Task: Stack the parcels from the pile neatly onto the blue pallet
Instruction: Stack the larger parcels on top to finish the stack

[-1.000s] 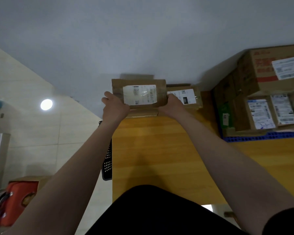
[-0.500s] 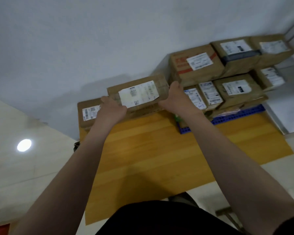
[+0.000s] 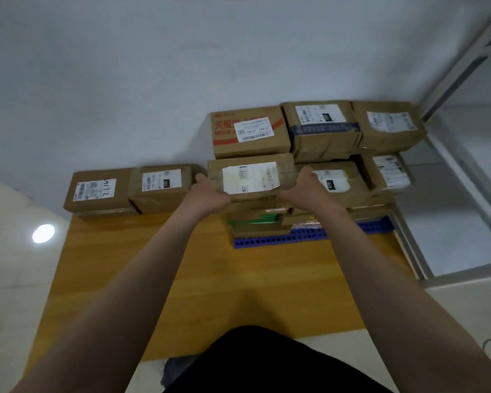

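Note:
I hold a flat brown parcel [image 3: 251, 177] with a white label between both hands. My left hand [image 3: 210, 195] grips its left end and my right hand [image 3: 302, 191] its right end. It sits over the front left of the stack on the blue pallet [image 3: 278, 240], above a box with green print [image 3: 253, 219]; whether it rests on the stack I cannot tell. Several labelled parcels are stacked there, including a red-printed box [image 3: 250, 131] at the back. Two parcels [image 3: 97, 191] [image 3: 162, 185] of the pile stand at the table's far left.
The yellow wooden table [image 3: 210, 279] stands against a grey wall [image 3: 182, 66]. A metal window frame [image 3: 448, 194] runs along the right side. The tiled floor [image 3: 12, 265] lies to the left, with a bright light reflection on it.
My view and both hands have swung right from the pile. The held parcel has moved from the table's left side to above the front left of the pallet stack.

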